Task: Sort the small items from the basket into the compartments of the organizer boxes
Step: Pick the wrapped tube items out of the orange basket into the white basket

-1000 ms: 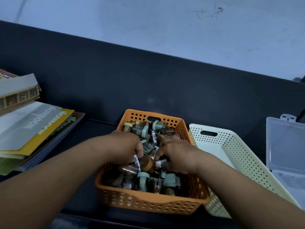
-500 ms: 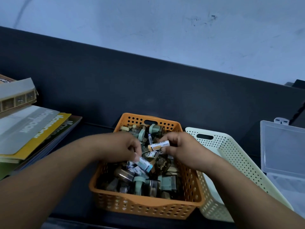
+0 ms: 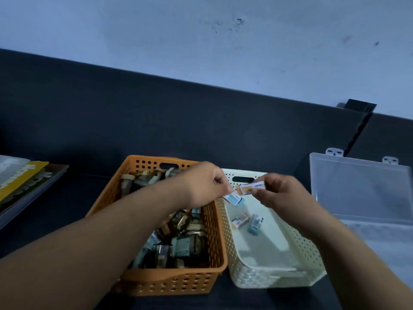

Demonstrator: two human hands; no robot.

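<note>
Here the left hand [image 3: 201, 186] pinches a small teal-capped packet [image 3: 235, 199] and the right hand [image 3: 277, 193] pinches an orange-labelled packet [image 3: 251, 188], fingers curled, both above the cream perforated basket [image 3: 301, 245]. Two loose packets [image 3: 241, 221] lie on its smooth floor. Just beside it at nine o'clock, the orange perforated basket [image 3: 174, 283] holds jumbled small items [image 3: 183, 242]. A clear plastic box [image 3: 357, 191] stands open at three o'clock, with magazines [image 3: 22, 182] at nine, on a dark matte table [image 3: 55, 209] under a pale scuffed wall [image 3: 201, 41]

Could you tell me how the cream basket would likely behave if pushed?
The cream basket probably slides easily, with only two small packets visible inside. Its perforated walls look thin, so may flex. Its wide base makes tipping unlikely.
</note>
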